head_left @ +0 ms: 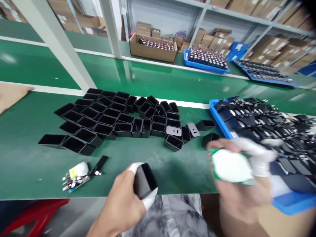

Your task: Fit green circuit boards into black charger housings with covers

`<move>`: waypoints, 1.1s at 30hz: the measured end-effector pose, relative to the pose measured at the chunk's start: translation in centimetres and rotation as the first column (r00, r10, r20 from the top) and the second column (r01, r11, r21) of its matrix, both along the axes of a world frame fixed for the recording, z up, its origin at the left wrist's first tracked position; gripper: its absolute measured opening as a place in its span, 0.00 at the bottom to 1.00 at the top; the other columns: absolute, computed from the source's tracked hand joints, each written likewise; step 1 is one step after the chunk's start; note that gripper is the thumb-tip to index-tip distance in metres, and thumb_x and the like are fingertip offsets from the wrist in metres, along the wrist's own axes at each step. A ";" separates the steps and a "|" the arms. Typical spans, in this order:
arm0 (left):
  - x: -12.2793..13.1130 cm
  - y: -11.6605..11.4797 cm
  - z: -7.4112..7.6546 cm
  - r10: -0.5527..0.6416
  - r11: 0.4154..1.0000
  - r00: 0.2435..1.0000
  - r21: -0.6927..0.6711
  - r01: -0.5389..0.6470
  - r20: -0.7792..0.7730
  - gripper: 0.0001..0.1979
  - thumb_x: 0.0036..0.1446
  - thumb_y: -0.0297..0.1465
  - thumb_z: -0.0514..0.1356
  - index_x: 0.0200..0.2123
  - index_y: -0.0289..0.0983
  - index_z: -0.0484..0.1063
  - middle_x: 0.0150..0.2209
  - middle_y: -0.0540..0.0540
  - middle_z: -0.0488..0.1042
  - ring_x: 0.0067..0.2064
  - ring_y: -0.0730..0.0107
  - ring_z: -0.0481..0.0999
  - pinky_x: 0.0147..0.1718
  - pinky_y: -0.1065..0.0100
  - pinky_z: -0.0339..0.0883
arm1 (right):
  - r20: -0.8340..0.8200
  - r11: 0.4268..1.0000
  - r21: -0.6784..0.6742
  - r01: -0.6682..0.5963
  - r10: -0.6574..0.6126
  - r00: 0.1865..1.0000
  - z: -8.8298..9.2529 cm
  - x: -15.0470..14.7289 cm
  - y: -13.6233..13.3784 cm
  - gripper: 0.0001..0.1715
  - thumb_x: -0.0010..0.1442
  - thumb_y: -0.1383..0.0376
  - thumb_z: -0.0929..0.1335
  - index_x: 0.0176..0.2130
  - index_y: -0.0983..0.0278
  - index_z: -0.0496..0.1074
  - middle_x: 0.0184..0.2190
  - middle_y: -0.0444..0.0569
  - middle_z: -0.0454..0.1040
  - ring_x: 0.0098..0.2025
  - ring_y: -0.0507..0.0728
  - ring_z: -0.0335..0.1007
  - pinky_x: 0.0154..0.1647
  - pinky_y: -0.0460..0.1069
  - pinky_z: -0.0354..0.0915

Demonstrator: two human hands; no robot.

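Observation:
My left hand [124, 200] grips an open black plastic shell [144, 180] at the table's front edge, white finger cots on thumb and forefinger. My right hand [243, 179], blurred and also wearing white cots, holds a green circuit board with a white part [230, 166] on it, just left of the blue tray [291, 199]. Several more empty black shells [111, 115] lie in a cluster on the green mat beyond both hands.
A loose circuit board with a white part [76, 176] and a black strip [100, 164] lie front left. The blue tray holds several black parts [266, 121]. A cardboard box [153, 47] and blue trays [206, 59] stand on the far bench. A red stool [34, 215] sits below left.

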State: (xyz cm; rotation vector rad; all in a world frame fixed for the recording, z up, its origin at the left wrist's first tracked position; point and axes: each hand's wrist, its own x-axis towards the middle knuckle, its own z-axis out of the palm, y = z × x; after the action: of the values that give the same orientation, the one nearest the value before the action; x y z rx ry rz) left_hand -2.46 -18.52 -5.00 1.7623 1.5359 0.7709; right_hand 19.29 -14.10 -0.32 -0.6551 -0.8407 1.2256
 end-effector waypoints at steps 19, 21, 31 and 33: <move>3.4 1.3 1.7 0.213 0.973 0.560 -0.226 -0.047 0.800 0.25 0.50 0.34 0.77 0.50 0.45 0.74 0.50 0.51 0.75 0.48 0.72 0.80 0.47 0.80 0.75 | 0.226 0.653 -0.105 -0.750 0.750 0.622 1.0 -0.2 1.4 0.38 0.67 0.75 0.68 0.69 0.51 0.58 0.66 0.53 0.60 0.68 0.61 0.57 0.62 0.54 0.66; 2.8 1.5 0.8 0.108 0.990 0.630 -0.143 0.004 0.769 0.27 0.50 0.29 0.76 0.53 0.46 0.73 0.52 0.50 0.73 0.50 0.70 0.79 0.48 0.80 0.75 | 0.179 0.639 -0.088 -0.764 0.765 0.619 1.2 0.0 1.6 0.41 0.66 0.78 0.68 0.69 0.49 0.59 0.65 0.51 0.62 0.68 0.59 0.58 0.61 0.53 0.67; 1.6 1.5 -0.5 -0.034 0.998 0.744 -0.011 0.055 0.667 0.34 0.53 0.23 0.71 0.60 0.46 0.64 0.56 0.45 0.70 0.56 0.63 0.76 0.54 0.71 0.74 | 0.690 0.762 0.233 -0.604 0.308 0.655 0.6 -0.4 2.9 0.49 0.55 0.69 0.81 0.68 0.49 0.62 0.44 0.49 0.74 0.44 0.59 0.72 0.48 0.52 0.71; 1.7 1.7 -0.2 -0.035 0.997 0.747 -0.033 0.076 0.664 0.32 0.54 0.27 0.72 0.59 0.45 0.65 0.57 0.43 0.69 0.57 0.57 0.75 0.56 0.64 0.73 | 0.747 0.742 0.261 -0.617 0.249 0.616 0.7 -0.6 3.2 0.39 0.54 0.71 0.80 0.61 0.61 0.70 0.43 0.53 0.73 0.44 0.59 0.71 0.47 0.51 0.71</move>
State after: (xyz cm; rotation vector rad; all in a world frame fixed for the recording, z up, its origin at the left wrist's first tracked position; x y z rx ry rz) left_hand -0.75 -16.84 -5.23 1.2642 0.9951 1.1560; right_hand 18.68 -10.87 0.40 -0.4509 -1.9887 1.1243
